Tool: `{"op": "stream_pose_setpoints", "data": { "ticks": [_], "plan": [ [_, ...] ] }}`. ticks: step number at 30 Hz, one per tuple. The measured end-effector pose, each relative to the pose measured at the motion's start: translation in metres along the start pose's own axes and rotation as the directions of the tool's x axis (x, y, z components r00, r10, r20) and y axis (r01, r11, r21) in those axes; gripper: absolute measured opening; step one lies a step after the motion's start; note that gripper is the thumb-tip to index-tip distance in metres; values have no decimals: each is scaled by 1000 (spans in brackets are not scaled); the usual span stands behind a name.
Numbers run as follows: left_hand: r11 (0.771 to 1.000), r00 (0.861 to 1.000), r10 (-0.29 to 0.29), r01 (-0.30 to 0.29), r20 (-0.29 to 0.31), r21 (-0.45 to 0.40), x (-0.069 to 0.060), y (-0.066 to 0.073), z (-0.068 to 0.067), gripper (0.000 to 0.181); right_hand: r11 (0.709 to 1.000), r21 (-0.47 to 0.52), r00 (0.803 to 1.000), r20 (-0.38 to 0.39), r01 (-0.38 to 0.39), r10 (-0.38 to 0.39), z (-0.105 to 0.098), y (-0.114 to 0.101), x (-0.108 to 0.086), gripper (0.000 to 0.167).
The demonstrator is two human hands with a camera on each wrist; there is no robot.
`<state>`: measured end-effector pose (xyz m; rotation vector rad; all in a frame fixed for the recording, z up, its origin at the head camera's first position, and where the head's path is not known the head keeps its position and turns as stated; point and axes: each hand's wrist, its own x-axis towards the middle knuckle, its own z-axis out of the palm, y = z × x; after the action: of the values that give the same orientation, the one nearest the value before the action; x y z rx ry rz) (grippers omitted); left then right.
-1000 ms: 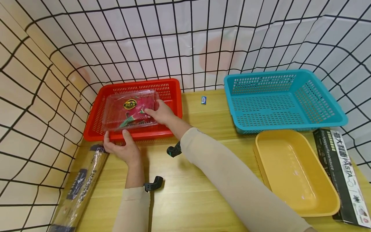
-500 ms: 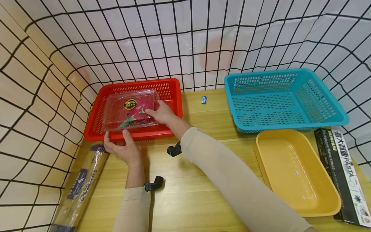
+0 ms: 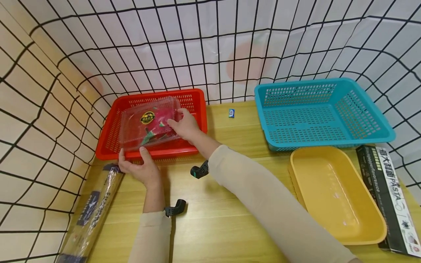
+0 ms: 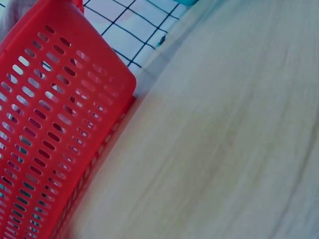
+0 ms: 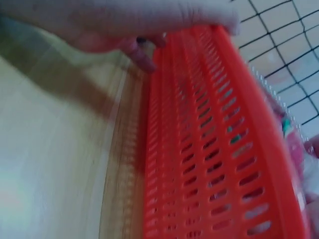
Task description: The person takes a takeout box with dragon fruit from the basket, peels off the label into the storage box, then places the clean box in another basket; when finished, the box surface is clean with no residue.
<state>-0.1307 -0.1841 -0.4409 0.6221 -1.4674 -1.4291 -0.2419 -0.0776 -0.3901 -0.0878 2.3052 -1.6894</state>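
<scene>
A clear plastic fruit box (image 3: 149,124) with a black-and-gold round label lies inside the red basket (image 3: 194,148). Pink and green contents show through its lid. My right hand (image 3: 186,126) grips the box's right end, thumb on top, and that end sits a little raised. At the basket's front rim, my left hand (image 3: 141,171) touches the rim with thumb and forefinger spread apart. In the right wrist view, the left hand (image 5: 114,22) reaches along the red basket wall (image 5: 209,149). The left wrist view shows only the basket's slotted side (image 4: 55,109) and tabletop.
A blue basket (image 3: 361,109) stands at the back right, with a yellow tray (image 3: 332,197) before it. Beside that lies a pasta box (image 3: 391,201). A bagged long package (image 3: 95,215) lies at left. A small blue packet (image 3: 231,113) sits near the black wire grid (image 3: 213,51).
The fruit box has shifted slightly right, and its right end has risen as the right hand moved with it. The left hand stays at the basket's front rim.
</scene>
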Motion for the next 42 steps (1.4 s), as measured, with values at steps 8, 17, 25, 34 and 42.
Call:
{"op": "stream_pose_setpoints", "data": {
  "ticks": [8, 17, 25, 34, 42],
  "plan": [
    [998, 998, -57, 57, 9, 3, -1, 5, 0, 55, 995, -90, 990, -129, 44, -56, -5, -11, -17, 61],
    [996, 996, -90, 90, 9, 1, 0, 6, 0, 55, 993, -41, 977, -181, 110, -115, -29, -34, -42, 59],
    [990, 991, -136, 136, 5, 31, 6, -9, 0, 55, 984, 41, 961, -229, 171, -158, -59, -45, -68, 60],
    [989, 990, -141, 140, 10, 42, 6, -11, -2, 56, 970, 195, 971, -217, 145, -101, -90, -31, -103, 55],
    [993, 993, -115, 115, 10, 31, 4, -4, -1, 56, 917, 370, 975, -207, 151, -77, -104, -11, -131, 53]
  ]
}}
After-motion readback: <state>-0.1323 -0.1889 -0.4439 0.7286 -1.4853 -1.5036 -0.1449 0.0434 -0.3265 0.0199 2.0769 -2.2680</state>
